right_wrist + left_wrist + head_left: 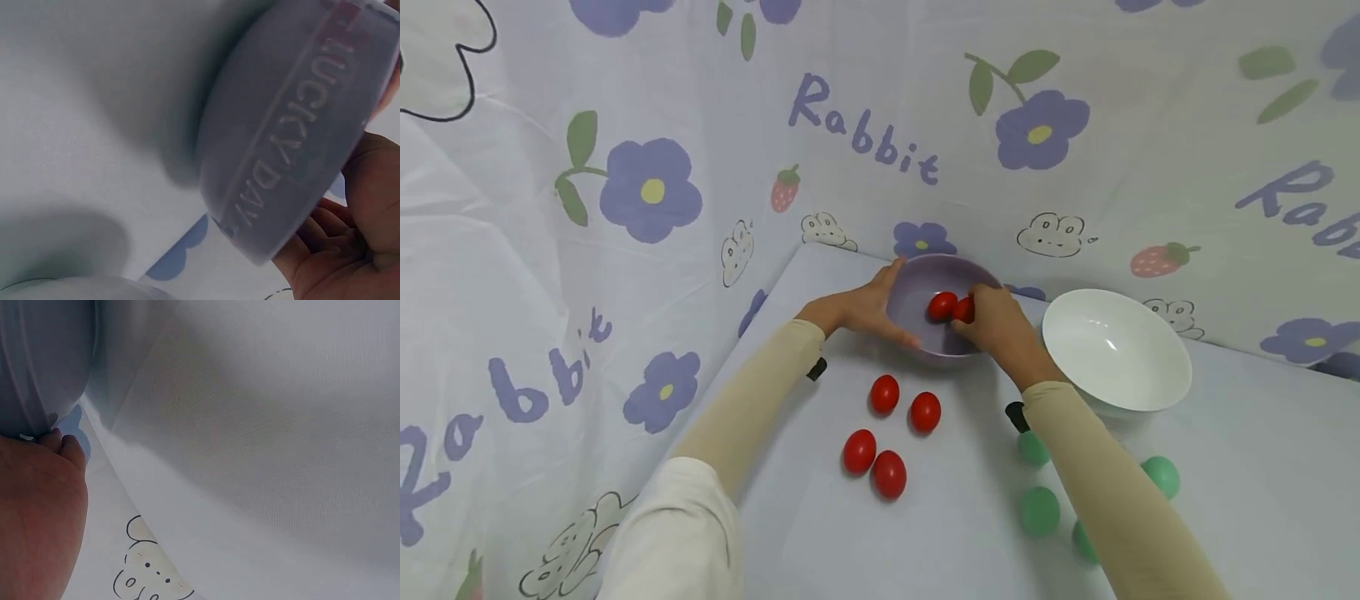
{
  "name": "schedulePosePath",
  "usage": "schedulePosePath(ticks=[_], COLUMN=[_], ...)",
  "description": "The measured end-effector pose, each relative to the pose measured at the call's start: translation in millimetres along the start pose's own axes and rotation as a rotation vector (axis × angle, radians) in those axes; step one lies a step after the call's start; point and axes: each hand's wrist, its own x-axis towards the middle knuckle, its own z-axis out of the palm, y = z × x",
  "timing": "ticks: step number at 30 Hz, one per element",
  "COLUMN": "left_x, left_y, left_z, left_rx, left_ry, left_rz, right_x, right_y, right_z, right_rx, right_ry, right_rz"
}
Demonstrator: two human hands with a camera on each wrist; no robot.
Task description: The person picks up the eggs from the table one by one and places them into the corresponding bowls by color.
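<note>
"What is the left hand (872, 308) doing?"

"It's gripping the purple bowl (913, 292) on its nine o'clock side, the hand spreading wide, the thumb lying toward seven and a finger reaching toward ten or eleven."

"And the right hand (1000, 329)?"

"That one is reaching in from the three o'clock side and pinching a red egg (963, 311) in a narrow grip."

"Is that egg touching the bottom?"

"I can't tell; the fingers are partly covering it. It's inside the bowl, though, with a second red egg (942, 307) lying just beside it at nine o'clock."

"What else is lying on the table (805, 517)?"

"Four more red eggs (884, 394) are lying toward the bowl's six and seven o'clock. A white bowl (1112, 346) is standing toward four, near the right wrist, and green eggs (1041, 511) are lying toward five, some partly hiding under the right sleeve (1120, 492)."

"Any lettering?"

"The purple bowl's outside is showing LUCKY DAY in the right wrist view, and the cloth (880, 50) hanging behind is showing Rabbit."
</note>
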Motion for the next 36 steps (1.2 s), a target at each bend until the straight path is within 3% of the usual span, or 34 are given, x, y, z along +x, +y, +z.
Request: schedulePosePath(ticks=[9, 15, 21, 36], left_x=[1.0, 0.0, 1.1, -2.3], left_y=[3.3, 4.8, 5.8, 1.0], left_z=[1.6, 3.9, 4.1, -2.6], left_rx=[-0.023, -0.014, 0.004, 0.023], left_ry=[-0.009, -0.022, -0.026, -0.016], left_rz=[0.02, -0.014, -0.005, -0.013], right_x=[6.1, 12.0, 17.0, 25.2], right_y=[6.9, 12.8, 16.3, 10.5], right_z=[9.7, 18.0, 21.2, 25.3], right_rx=[-0.027, -0.04, -0.024, -0.023], right_ry=[0.003, -0.005, 0.001, -0.014], right_rz=[-0.014, -0.017, -0.034, -0.077])
